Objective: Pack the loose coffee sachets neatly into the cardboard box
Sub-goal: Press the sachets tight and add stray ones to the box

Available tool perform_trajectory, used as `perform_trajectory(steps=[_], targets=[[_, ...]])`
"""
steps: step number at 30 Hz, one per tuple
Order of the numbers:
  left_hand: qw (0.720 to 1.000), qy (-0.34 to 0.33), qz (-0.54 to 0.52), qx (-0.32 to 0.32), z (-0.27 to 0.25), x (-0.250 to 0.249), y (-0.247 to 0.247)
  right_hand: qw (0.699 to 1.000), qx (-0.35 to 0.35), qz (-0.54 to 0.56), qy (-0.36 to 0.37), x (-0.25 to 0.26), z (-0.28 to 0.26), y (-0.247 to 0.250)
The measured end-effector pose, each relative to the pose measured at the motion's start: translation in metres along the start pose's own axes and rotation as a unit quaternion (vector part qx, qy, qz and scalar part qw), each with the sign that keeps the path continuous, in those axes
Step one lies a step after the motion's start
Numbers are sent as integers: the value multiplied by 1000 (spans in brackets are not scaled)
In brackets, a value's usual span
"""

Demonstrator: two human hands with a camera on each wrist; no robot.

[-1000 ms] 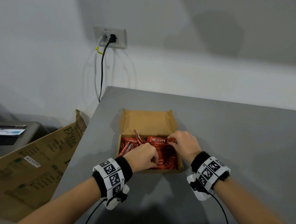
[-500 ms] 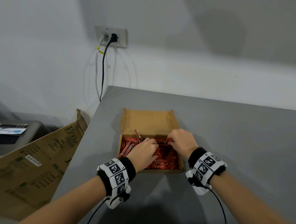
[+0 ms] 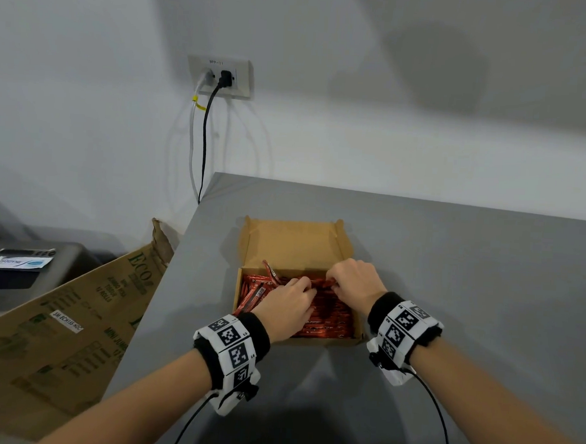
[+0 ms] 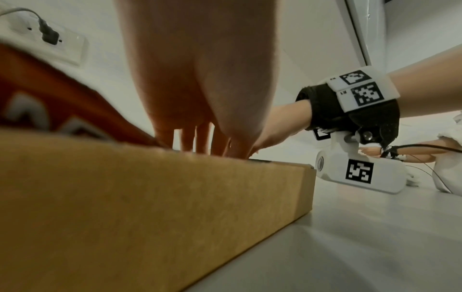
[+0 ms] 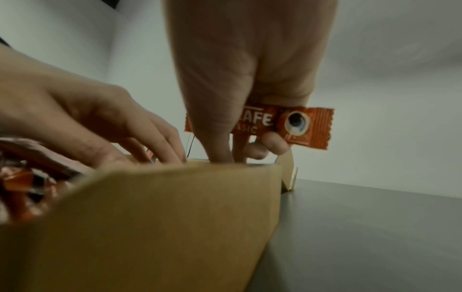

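An open brown cardboard box sits on the grey table, its lid flap up at the back. Several red coffee sachets lie packed inside, and a few at the left stand tilted. My right hand is over the box's back right corner. In the right wrist view it pinches a red Nescafe sachet held crosswise just above the rim. My left hand reaches in from the front. Its fingers point down, fairly straight, onto the packed sachets.
A large printed carton leans against the table's left edge. Cables hang from a wall socket behind the table's back left corner. A dark unit with a white tube on it stands at far left. Bare table lies right of the box.
The sachet that lay label-up across the back row is now gathered under my right hand's fingers. My left hand slid forward and right in the box, close to the right hand.
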State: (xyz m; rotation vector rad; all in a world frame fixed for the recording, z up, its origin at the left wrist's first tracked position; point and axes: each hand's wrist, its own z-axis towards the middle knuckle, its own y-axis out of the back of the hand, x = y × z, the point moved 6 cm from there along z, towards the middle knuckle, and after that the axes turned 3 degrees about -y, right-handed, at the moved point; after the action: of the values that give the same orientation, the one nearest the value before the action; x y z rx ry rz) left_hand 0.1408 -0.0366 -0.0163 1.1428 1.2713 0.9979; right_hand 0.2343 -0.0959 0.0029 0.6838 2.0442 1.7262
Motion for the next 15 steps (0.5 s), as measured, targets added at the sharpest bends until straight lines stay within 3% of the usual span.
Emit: perform_trajectory(steps=[5,10,15], targets=[[998,6,-6,-57,1,0,8,999,10,-30,3,7,2,-1],[1000,1,12,-11,1,0,-3,998,19,58,-21,-5,0,-1],[1000,0,24,-11,0,2,-4,990,9,132,-52,-16,-4,3]])
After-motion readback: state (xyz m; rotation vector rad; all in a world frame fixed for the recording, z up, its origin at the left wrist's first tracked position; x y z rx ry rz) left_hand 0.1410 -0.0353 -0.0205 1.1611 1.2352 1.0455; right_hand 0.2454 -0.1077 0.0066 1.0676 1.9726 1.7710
